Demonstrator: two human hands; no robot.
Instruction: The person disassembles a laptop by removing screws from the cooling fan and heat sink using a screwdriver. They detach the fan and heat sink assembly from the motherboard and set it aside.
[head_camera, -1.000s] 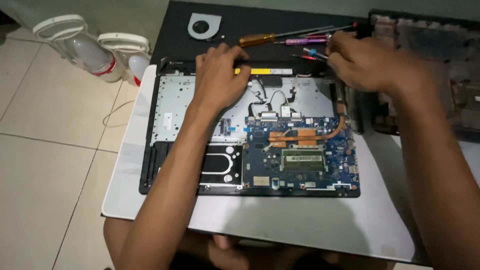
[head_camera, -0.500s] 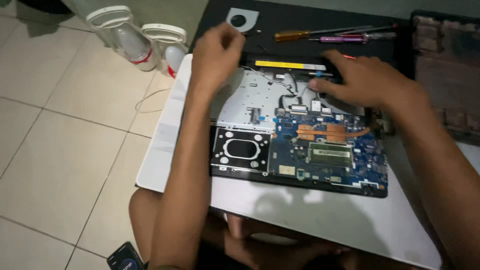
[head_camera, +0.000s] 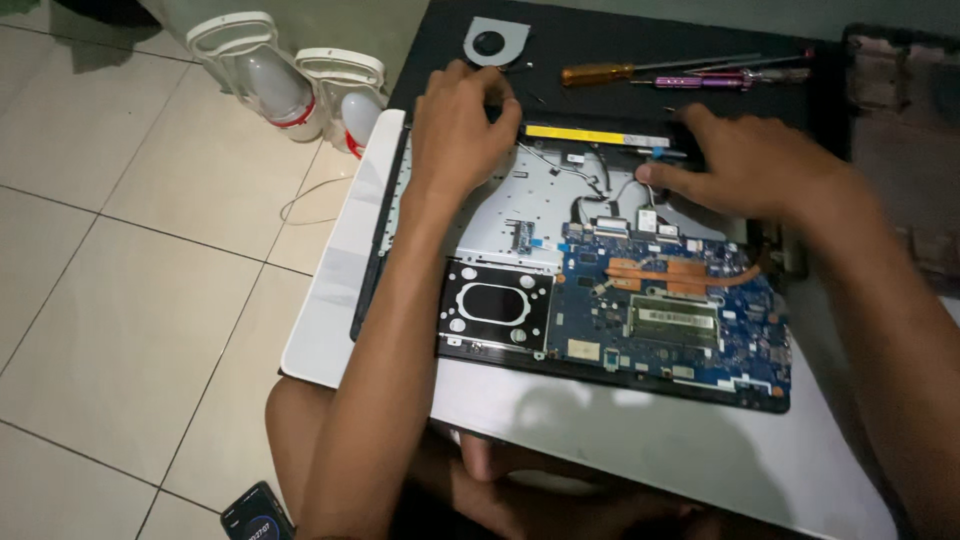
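Head view: opened black laptop chassis (head_camera: 480, 330) with blue motherboard on white tabletop (head_camera: 620, 420); left hand (head_camera: 462, 125) and right hand (head_camera: 745, 165) press its top edge, fingers flat, holding nothing; loosening stage, likely; next needs even pressure.

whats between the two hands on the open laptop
In the head view, the yellow-striped battery bar and loose wires lie between the left hand and right hand.

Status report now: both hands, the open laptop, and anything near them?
Left hand and right hand both flat on open laptop, far edge, holding nothing. Two screwdrivers and loose fan lie just beyond.
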